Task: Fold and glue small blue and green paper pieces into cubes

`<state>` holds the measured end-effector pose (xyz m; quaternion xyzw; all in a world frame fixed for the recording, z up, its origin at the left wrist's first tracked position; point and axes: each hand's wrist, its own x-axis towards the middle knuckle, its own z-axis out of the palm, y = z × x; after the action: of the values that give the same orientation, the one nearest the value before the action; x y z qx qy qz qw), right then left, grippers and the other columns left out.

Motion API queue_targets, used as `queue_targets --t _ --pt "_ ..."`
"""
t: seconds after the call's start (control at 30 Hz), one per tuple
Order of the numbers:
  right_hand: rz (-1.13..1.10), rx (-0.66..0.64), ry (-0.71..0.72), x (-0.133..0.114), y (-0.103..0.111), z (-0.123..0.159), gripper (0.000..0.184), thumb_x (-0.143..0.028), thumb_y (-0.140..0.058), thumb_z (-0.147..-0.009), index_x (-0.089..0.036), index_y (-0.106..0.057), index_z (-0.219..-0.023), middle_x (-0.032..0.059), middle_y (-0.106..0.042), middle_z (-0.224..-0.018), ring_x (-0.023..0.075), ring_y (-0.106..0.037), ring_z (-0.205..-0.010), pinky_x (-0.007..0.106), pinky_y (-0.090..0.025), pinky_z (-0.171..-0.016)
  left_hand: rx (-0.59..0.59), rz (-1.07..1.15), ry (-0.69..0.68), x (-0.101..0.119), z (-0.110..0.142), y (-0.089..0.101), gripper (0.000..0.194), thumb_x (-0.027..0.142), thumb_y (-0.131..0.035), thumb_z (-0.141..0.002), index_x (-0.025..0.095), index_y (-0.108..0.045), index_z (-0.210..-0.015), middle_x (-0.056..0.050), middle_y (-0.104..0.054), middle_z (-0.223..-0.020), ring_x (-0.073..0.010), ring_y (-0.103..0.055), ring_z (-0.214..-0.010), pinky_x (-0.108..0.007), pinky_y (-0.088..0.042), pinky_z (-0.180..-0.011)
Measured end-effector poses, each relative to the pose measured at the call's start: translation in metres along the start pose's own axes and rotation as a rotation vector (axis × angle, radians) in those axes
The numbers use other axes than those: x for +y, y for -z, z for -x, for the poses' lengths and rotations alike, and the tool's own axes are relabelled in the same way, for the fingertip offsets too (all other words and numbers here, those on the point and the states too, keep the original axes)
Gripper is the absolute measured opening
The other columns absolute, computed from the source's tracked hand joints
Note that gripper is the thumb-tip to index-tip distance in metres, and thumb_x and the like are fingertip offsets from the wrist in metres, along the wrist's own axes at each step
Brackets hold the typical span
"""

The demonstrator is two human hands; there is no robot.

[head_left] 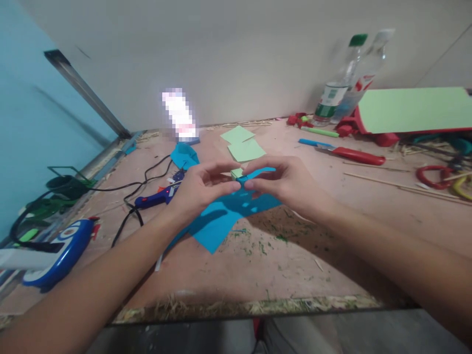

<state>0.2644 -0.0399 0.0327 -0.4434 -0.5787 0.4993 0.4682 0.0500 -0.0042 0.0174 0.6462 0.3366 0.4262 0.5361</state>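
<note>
Two bare hands at work over a table [280, 280]. The left hand [197, 189] and the right hand [283, 179] meet fingertip to fingertip, pinching between them a small paper piece [237, 173], pale green on top and blue on its near side; a blue strip runs from it under the right hand's fingers. Directly below the hands, and reaching toward the body, lies a blue sheet [216, 228], shadowed by them. Just beyond the fingertips, two green squares [245, 149] of paper overlap. Left of the left hand rests a blue glue gun [155, 197], its black cord [138, 184] trailing further left; beyond that hand are a crumpled blue scrap [184, 155] and a bright, blurred screen [180, 115]. Right of and beyond the right hand are a red-handled knife [359, 155] and two plastic bottles [330, 101]. Nearer the body than the right hand, green shreds [280, 238] are scattered on the tabletop
</note>
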Motion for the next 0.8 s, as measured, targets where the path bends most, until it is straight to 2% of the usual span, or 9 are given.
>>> queue_targets --t 0.07,0.2,0.43,0.53,0.67,0.73,0.8 --pt "0.029 0.013 0.039 0.0 -0.002 0.001 0.016 -0.024 -0.087 -0.077 -0.019 -0.08 -0.091 0.0045 -0.079 -0.103 0.0178 -0.076 -0.077 0.029 -0.068 -0.064 0.024 -0.059 -0.025 0.002 0.002 -0.004 0.04 0.025 -0.095 -0.071 0.02 -0.083 -0.109 -0.005 -0.083 -0.103 -0.0199 -0.075 -0.087 -0.032 -0.063 -0.081" --pt "0.087 0.033 0.102 0.001 -0.005 0.001 0.009 -0.02 -0.083 -0.079 -0.02 -0.076 -0.084 0.0023 -0.076 -0.096 0.0167 -0.074 -0.076 0.028 -0.067 -0.062 0.056 -0.159 -0.04 0.003 0.005 -0.011 0.04 0.027 -0.09 -0.076 0.018 -0.082 -0.114 -0.008 -0.084 -0.107 -0.0214 -0.076 -0.088 -0.035 -0.065 -0.08" --pt "0.088 0.052 0.088 0.002 -0.007 0.004 0.008 -0.023 -0.082 -0.08 -0.022 -0.075 -0.085 0.003 -0.076 -0.099 0.0176 -0.074 -0.078 0.03 -0.067 -0.066 0.01 -0.195 -0.094 -0.001 0.008 -0.01 0.04 0.031 -0.084 -0.086 0.018 -0.079 -0.123 -0.01 -0.082 -0.121 -0.0241 -0.078 -0.101 -0.038 -0.066 -0.091" --pt "0.075 0.059 0.058 -0.002 -0.006 0.003 0.006 -0.024 -0.078 -0.084 -0.023 -0.077 -0.09 0.0037 -0.078 -0.101 0.0198 -0.074 -0.083 0.031 -0.065 -0.067 -0.011 -0.308 -0.154 0.0 0.008 -0.005 0.043 0.028 -0.08 -0.09 0.019 -0.074 -0.131 -0.01 -0.081 -0.124 -0.0248 -0.078 -0.105 -0.04 -0.065 -0.095" --pt "0.178 0.118 0.01 -0.001 0.0 -0.001 0.007 -0.02 -0.074 -0.087 -0.025 -0.079 -0.089 0.003 -0.08 -0.096 0.0206 -0.073 -0.083 0.034 -0.063 -0.072 -0.155 -0.683 -0.378 -0.006 0.004 0.003 0.037 0.019 -0.073 -0.092 0.019 -0.072 -0.129 -0.014 -0.074 -0.138 -0.0298 -0.07 -0.127 -0.048 -0.056 -0.111" --pt "0.308 0.083 0.055 0.004 0.003 -0.005 0.012 -0.016 -0.075 -0.086 -0.025 -0.081 -0.092 0.0033 -0.081 -0.1 0.0219 -0.074 -0.088 0.035 -0.062 -0.077 -0.245 -0.812 -0.456 -0.01 0.002 0.006 0.032 0.016 -0.069 -0.093 0.018 -0.071 -0.124 -0.015 -0.074 -0.137 -0.0311 -0.067 -0.13 -0.05 -0.054 -0.112" --pt "0.435 0.006 0.13 0.011 0.006 -0.007 0.018 -0.014 -0.073 -0.086 -0.024 -0.082 -0.098 0.0041 -0.082 -0.106 0.0233 -0.075 -0.094 0.034 -0.06 -0.08 -0.301 -0.852 -0.451 -0.013 0.0 0.009 0.028 0.015 -0.067 -0.094 0.019 -0.069 -0.122 -0.014 -0.075 -0.131 -0.03 -0.069 -0.125 -0.048 -0.056 -0.107"
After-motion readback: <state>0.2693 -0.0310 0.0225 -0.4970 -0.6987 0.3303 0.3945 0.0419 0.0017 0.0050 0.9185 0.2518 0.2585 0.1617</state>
